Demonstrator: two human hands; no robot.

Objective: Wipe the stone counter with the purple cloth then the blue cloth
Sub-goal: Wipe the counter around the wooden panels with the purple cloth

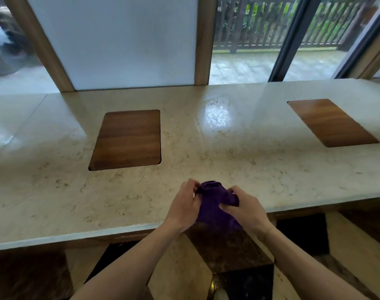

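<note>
Purple cloth [217, 204] bunched into a lump between both hands, at the near edge of the stone counter [260, 165], its upper part over the stone, its lower part hanging past the edge. Cannot tell whether the cloth touches the stone.

Left hand [184, 206] on the cloth's left side: grip closed, fingers curled round the bunched top, thumb side pressed to the fabric. Right hand [243, 206] on the cloth's right side: grip closed, fingers curled over the upper right corner, thumb [224, 206] pinching a fold from the front. Both forearms bare, entering from the bottom of the view, converging on the cloth.

No blue cloth anywhere in view.

Counter: pale cream stone with faint brown veining, running left to right across the whole view. Seam line in the stone at far left. Glossy wet-looking patch [217, 115] of bright reflection beyond the hands, toward the back edge.

Two dark wooden inset panels set flush into the stone: left panel [128, 139] beyond and left of the hands, right panel [331, 122] well apart on the far right.

Behind the counter: frosted white panel [115, 40] framed by wooden posts, then glass with dark frames. Through the glass: paved terrace [249, 63], dark wooden railing [271, 22], greenery behind it.

Below the counter edge: dark and cream stone floor [228, 252] in a geometric pattern.
</note>
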